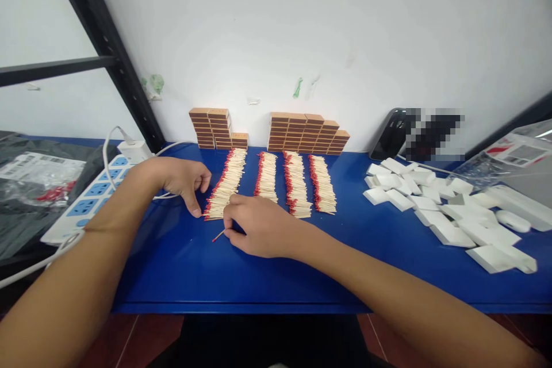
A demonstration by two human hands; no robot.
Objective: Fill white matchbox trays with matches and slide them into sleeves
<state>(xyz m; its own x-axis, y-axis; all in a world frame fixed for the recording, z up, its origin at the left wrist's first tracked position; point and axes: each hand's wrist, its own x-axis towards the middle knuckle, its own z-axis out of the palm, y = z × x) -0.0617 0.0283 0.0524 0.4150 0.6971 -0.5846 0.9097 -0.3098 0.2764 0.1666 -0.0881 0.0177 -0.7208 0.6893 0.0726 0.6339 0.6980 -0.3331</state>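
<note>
Between the fingertips of my right hand [263, 227] is a single match [219, 236], its red head pointing left and toward me. Just behind it lies the leftmost row of matches [226, 187], red heads to the left. At that row's near left end my left hand [183, 184] rests with its thumb touching the heads, the thumb apart from the curled fingers. To the right run three more rows, the second row [266, 175] partly behind my right hand, the third row [296, 184] and the rightmost row [322, 184].
Matchboxes stand against the wall in a left stack [211, 128] and a wider right stack [306, 132]. White paper pieces [435, 201] cover the blue table's [276, 287] right side. A power strip [92, 198] with cables lies left. A black phone [388, 133] leans on the wall.
</note>
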